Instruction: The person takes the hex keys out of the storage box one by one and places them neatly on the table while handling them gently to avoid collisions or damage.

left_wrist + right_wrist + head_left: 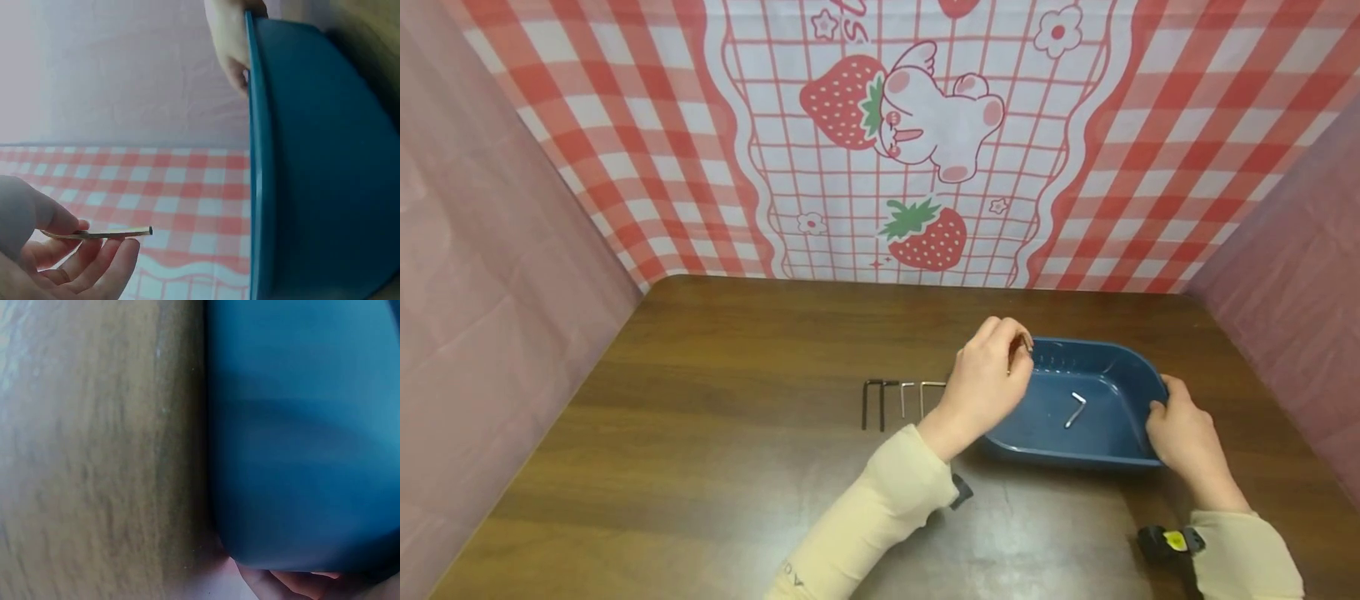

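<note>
My left hand [985, 379] is raised over the left part of a blue tray [1108, 429]. Between thumb and fingers it pinches a slim metal hex key [119, 234], seen side-on in the left wrist view. Inside the tray lies one bent silver hex key [1076, 411]. At the tray's right end my right hand [1191, 437] grips the rim, thumb on the inner side. The right wrist view shows the tray's outer wall [300, 437] close up, with fingers [281, 586] at its lower edge.
Left of the tray, several hex keys lie in a row on the brown wooden table [700, 467], a black one [865, 408] at the far left and a silver one [904, 402] among them. A checked strawberry cloth [842, 167] hangs behind the table.
</note>
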`<state>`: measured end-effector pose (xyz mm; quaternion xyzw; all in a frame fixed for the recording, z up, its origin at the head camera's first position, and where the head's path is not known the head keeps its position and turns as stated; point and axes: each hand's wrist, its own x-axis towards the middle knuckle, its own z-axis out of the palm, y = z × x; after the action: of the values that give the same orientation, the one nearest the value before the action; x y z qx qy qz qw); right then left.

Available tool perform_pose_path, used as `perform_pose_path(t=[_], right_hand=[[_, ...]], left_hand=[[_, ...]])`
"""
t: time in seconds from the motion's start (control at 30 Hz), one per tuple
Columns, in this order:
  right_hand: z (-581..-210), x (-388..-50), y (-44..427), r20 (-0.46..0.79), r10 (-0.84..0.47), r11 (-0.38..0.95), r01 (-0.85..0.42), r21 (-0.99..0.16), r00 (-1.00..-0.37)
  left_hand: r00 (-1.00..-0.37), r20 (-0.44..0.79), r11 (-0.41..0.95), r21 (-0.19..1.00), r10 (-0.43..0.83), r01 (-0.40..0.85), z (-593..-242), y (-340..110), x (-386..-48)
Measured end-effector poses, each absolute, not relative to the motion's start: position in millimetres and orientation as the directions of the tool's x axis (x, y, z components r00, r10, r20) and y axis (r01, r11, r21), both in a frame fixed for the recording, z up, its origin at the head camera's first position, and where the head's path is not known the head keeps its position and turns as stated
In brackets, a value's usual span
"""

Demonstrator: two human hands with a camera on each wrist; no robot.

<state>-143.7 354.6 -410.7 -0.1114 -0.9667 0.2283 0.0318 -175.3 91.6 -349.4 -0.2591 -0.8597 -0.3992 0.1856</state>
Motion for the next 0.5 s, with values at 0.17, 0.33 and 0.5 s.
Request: perform_pose_path(t=[0.17,0.33,0.5], right_hand=[[-409.9,-144.2,354.9,0.0,0.227,0.872,0.204,-0.446,-0.974],[-410.0,-144.0,355.1,-0.002,0.226,0.869,0.203,-0.451,-0.974],[-409.7,-144.1,355.8,-0.006,0.225,0.867,0.203,-0.455,-0.974]], left_hand=[[-0.815,0.51,0.525,0.631,0.276,0.572,-345.7,73.1,-178.8],[-0.828,0.519,0.516,0.66,0.212,0.546,-347.2,53.8,-183.2],[-0.843,0.511,0.561,0.654,0.167,0.507,-351.7,35.5,-191.8]])
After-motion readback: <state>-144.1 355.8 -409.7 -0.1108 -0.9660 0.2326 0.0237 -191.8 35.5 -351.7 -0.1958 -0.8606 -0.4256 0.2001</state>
